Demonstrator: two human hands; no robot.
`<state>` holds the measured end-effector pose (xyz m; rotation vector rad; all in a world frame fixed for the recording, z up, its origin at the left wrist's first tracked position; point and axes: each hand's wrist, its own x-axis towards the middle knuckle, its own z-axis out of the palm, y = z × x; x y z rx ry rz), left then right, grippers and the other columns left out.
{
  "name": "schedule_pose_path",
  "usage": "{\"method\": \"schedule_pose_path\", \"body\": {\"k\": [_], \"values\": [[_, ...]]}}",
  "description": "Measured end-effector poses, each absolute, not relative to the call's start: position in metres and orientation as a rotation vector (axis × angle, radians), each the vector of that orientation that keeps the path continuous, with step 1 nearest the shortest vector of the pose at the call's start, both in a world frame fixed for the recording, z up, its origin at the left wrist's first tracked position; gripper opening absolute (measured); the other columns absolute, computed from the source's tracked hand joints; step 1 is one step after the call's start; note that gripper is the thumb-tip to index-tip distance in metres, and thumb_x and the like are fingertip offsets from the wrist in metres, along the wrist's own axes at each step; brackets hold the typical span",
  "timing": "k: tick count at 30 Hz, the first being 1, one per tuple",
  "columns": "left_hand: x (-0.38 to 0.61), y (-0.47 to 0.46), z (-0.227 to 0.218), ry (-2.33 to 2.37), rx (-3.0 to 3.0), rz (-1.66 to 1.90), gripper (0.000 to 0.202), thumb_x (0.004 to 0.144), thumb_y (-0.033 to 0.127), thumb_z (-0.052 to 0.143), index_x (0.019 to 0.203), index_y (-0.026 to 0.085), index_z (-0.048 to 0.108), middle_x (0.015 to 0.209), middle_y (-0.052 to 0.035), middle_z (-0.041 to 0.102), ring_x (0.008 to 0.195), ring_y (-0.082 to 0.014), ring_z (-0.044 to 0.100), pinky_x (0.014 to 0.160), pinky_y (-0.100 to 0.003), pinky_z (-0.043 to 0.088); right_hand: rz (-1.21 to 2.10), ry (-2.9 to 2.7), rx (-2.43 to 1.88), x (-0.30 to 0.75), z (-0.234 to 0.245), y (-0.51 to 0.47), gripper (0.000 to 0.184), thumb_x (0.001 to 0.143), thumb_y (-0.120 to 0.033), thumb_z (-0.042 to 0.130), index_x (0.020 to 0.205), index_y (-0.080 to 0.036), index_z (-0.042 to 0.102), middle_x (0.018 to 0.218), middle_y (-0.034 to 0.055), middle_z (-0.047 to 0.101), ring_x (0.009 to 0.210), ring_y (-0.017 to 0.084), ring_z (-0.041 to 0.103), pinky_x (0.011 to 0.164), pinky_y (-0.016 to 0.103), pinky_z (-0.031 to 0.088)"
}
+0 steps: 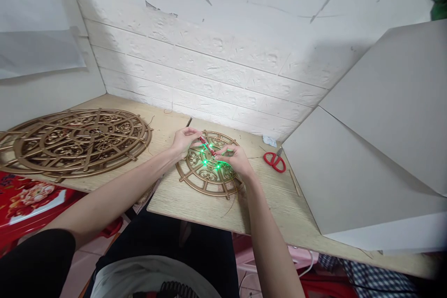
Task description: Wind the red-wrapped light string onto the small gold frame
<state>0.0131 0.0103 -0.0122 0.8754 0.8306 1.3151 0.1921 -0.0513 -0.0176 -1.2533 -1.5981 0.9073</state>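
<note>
Above the centre of a round gold openwork frame (pixel 206 188), a slim red stick that looks like batteries end to end (pixel 208 146) slants down to the right. My left hand (pixel 186 141) pinches its upper end, and my right hand (pixel 236 158) grips the lower end with closed fingers. Several small green lights (pixel 205 162) glow on the frame around the stick. A thin wire (pixel 231 202) trails from the frame's lower right onto the wooden table (pixel 199 209). My fingers partly hide the stick's two ends and any wire ends there.
More gold round frames (pixel 80 167) lie stacked on the left, with thin wires on them. Red-handled scissors (pixel 274 162) lie right of my right hand, near a small crumpled packet (pixel 269 140). A white brick-pattern wall (pixel 209 65) rises behind; a large white panel (pixel 366 149) stands at right.
</note>
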Motion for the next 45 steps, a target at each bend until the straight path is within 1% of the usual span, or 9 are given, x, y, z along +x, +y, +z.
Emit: {"method": "schedule_pose_path", "body": {"k": [9,15,21,27,32,35,38,40,45], "values": [[0.013,0.011,-0.012,0.838,0.884,1.319,0.018,0.058,0.010,0.075,0.062,0.010,0.057,0.062,-0.0024,0.061,0.060,-0.0120,0.061,0.061,-0.028,0.056,0.984,-1.548,-1.189,0.191,-0.017,-0.054,0.025,0.055,-0.035,0.080,0.067,-0.017,0.067,0.083,0.0060,0.071,0.082,0.020,0.064,0.079,0.034,0.047],[0.013,0.011,-0.013,0.837,0.888,1.316,0.017,0.059,0.008,0.073,0.062,0.010,0.056,0.062,-0.0022,0.061,0.060,-0.0116,0.061,0.059,-0.026,0.056,0.962,-1.563,-1.218,0.192,-0.017,-0.053,0.025,0.055,-0.035,0.080,0.066,-0.016,0.067,0.081,0.0057,0.070,0.080,0.020,0.064,0.078,0.034,0.046],[0.010,0.017,-0.016,0.800,0.832,1.266,0.018,0.059,0.006,0.073,0.062,0.010,0.055,0.064,-0.0039,0.064,0.060,-0.0128,0.064,0.060,-0.026,0.057,1.018,-1.494,-1.233,0.189,-0.012,-0.057,0.023,0.056,-0.031,0.077,0.071,-0.017,0.066,0.070,0.0016,0.068,0.065,0.014,0.060,0.065,0.028,0.046],[0.008,0.021,-0.014,0.775,0.743,1.242,0.015,0.064,0.000,0.067,0.063,0.009,0.055,0.063,-0.0049,0.065,0.060,-0.0126,0.064,0.064,-0.026,0.056,0.992,-1.472,-1.246,0.198,-0.005,-0.060,0.029,0.058,-0.036,0.075,0.079,-0.018,0.068,0.077,0.0035,0.068,0.069,0.015,0.060,0.066,0.029,0.046],[0.007,0.020,-0.011,0.762,0.748,1.250,0.015,0.065,0.001,0.067,0.064,0.009,0.055,0.064,-0.0053,0.065,0.060,-0.0132,0.065,0.064,-0.028,0.056,0.712,-1.379,-1.287,0.210,-0.004,-0.061,0.029,0.068,-0.042,0.065,0.079,-0.016,0.067,0.073,0.0054,0.067,0.070,0.017,0.060,0.068,0.030,0.047],[0.007,0.020,-0.010,0.749,0.736,1.239,0.014,0.066,0.001,0.067,0.065,0.009,0.055,0.067,-0.0062,0.065,0.062,-0.0134,0.065,0.066,-0.028,0.055,0.569,-1.401,-1.352,0.209,-0.008,-0.058,0.028,0.072,-0.038,0.060,0.085,-0.014,0.066,0.076,0.0064,0.067,0.068,0.016,0.058,0.064,0.028,0.046],[0.006,0.021,-0.010,0.745,0.705,1.241,0.012,0.068,0.001,0.065,0.066,0.009,0.056,0.066,-0.0058,0.065,0.064,-0.0134,0.065,0.069,-0.029,0.055,0.447,-1.643,-1.464,0.207,-0.015,-0.054,0.023,0.074,-0.032,0.056,0.084,-0.015,0.068,0.072,0.0053,0.066,0.062,0.015,0.055,0.060,0.028,0.042],[0.005,0.021,-0.010,0.747,0.698,1.257,0.011,0.069,0.002,0.064,0.068,0.009,0.056,0.066,-0.0056,0.065,0.064,-0.0133,0.065,0.070,-0.030,0.055,0.370,-1.775,-1.528,0.206,-0.019,-0.051,0.021,0.075,-0.029,0.054,0.081,-0.016,0.070,0.071,0.0048,0.066,0.062,0.015,0.054,0.061,0.028,0.041],[0.003,0.022,-0.007,0.683,0.689,1.254,0.013,0.069,0.001,0.065,0.076,0.010,0.058,0.070,-0.0069,0.066,0.068,-0.0138,0.066,0.071,-0.029,0.055,0.358,-1.867,-1.506,0.205,-0.024,-0.048,0.021,0.076,-0.029,0.055,0.083,-0.017,0.070,0.082,0.0060,0.069,0.068,0.016,0.056,0.064,0.028,0.041]]}}
